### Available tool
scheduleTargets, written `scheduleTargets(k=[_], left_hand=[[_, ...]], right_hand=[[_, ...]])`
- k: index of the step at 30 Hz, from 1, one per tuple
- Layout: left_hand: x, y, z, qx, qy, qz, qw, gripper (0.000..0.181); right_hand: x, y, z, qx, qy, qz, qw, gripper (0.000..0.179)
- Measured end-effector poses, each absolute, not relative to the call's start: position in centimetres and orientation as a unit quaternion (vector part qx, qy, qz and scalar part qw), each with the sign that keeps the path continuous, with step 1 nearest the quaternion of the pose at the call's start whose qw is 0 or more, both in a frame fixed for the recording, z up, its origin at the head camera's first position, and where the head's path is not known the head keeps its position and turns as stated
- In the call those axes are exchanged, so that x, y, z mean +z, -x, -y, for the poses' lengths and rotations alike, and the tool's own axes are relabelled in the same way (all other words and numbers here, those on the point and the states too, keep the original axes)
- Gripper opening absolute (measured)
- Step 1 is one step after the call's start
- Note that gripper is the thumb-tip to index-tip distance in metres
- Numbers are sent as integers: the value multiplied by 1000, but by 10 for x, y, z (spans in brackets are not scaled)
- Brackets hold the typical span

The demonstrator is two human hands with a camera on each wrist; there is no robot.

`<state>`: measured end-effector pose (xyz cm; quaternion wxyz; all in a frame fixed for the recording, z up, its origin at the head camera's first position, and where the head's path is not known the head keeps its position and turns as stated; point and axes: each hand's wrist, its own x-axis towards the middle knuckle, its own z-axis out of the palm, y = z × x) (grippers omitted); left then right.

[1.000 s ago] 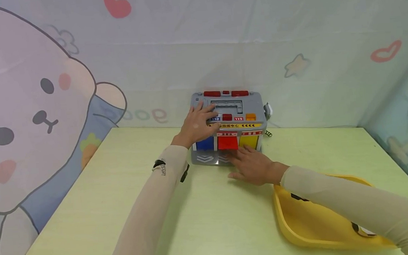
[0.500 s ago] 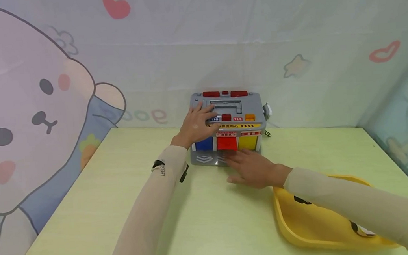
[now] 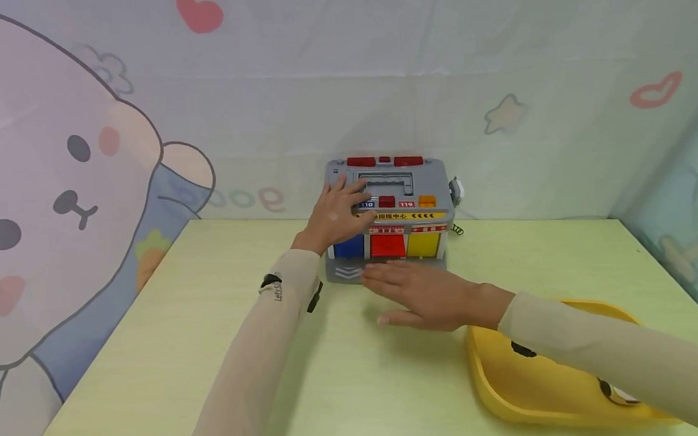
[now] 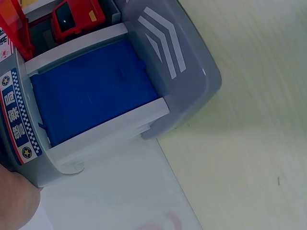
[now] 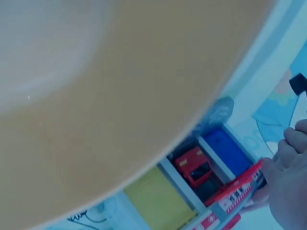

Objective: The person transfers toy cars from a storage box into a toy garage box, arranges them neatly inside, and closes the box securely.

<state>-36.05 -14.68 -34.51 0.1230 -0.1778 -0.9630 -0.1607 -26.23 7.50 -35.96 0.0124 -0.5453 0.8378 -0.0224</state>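
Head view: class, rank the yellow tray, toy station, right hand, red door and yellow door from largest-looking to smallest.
1. Yellow tray, partly covered by a sleeve
2. Toy station
3. Right hand
4. Red door and yellow door: too alike to rank

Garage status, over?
Left hand resting on garage. Right hand at ramp, fingers straight, possibly in the way. Red car in middle bay, red door open.
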Motion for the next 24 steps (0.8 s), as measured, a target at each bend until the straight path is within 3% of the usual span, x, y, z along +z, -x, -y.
scheduleTargets(k=[12, 24], left_hand=[[-343, 358, 147, -150, 177, 966, 118, 54], [-342, 361, 148, -164, 178, 964, 108, 53]], right_hand=[[-356, 277, -80, -10, 505, -862, -44, 76], [-371, 284, -83, -20, 466, -885, 17, 81]])
